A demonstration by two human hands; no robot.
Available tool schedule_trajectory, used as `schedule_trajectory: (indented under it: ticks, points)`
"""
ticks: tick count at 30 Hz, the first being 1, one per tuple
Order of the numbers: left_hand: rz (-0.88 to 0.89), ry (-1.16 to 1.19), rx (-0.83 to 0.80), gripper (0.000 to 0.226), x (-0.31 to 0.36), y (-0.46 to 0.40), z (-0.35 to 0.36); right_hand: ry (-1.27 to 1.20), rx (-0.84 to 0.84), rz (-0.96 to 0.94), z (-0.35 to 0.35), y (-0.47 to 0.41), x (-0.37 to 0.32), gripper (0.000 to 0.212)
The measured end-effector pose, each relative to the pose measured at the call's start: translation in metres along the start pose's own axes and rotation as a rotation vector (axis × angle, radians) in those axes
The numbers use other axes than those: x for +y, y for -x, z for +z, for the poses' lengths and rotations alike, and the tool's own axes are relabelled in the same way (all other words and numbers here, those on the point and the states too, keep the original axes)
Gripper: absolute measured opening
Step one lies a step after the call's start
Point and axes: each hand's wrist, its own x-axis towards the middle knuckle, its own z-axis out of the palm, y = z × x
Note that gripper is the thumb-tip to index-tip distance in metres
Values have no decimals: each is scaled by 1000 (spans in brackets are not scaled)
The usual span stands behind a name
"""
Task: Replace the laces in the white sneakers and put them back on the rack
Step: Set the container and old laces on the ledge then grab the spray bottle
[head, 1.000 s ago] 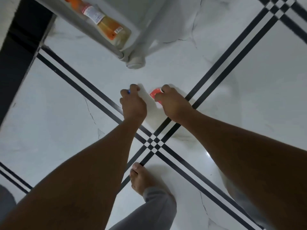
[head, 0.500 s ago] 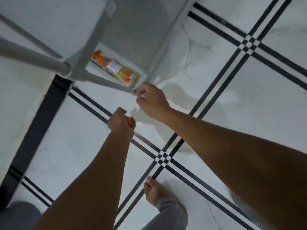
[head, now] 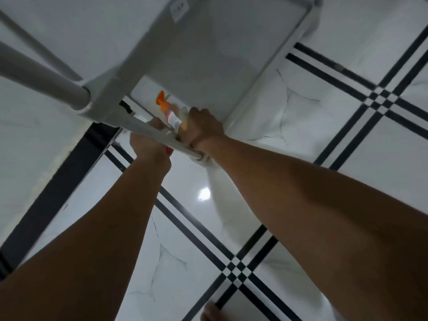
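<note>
the white sneakers themselves weren't really visible, only a sliver of red (head: 168, 150) poking out under the left hand (head: 148, 142), which might have been a shoe's trim, can't say. both hands were down at the low shelf of the grey rack (head: 208, 72). left hand sat just in front of the rack's front rail (head: 162, 137), fingers curled, though around what i couldn't tell. right hand (head: 203, 128) was reaching past the rail into the shelf, right beside an orange-capped bottle (head: 170, 112) lying there, fingers hidden. no laces in sight. my guess: relacing was finished and this was the putting-back step, not done yet. striped tile floor (head: 231, 228) ran under the rack.
</note>
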Motion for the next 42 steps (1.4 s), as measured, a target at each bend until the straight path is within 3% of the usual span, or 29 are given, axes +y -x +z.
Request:
schedule_trajectory:
  ticks: [4,8,12,15,18,21,24,30,34,37,42]
  points:
    - [122,-10,139,37,11,37,-16,-204,-10,105,-43,47,-5,62]
    - [22,-77,182,21,29,115,-39,-373,-115,198,-103,124,-13,55]
    - [-170,-75,27,10,69,207,-60,-321,-268,298,-181,202,-49,62]
    - [-253,-32,-50,10,116,285,-87,-65,-484,233,-248,256,-106,52]
    - [-251,38,-57,18,171,361,-128,79,-597,149,-309,310,-182,44]
    - [-228,96,-24,6,219,425,-172,79,-579,76,-349,356,-257,30]
    - [-201,186,36,5,270,472,-239,86,-534,-37,-370,402,-341,30]
    - [-101,364,139,23,323,524,-398,198,-608,-230,-333,490,-492,29]
    - [-54,469,228,18,321,545,-528,221,-639,-311,-270,558,-584,36]
    - [-51,531,281,17,312,557,-622,219,-675,-294,-215,602,-635,28]
    - [-22,568,397,3,309,571,-772,148,-748,-300,-115,662,-705,44]
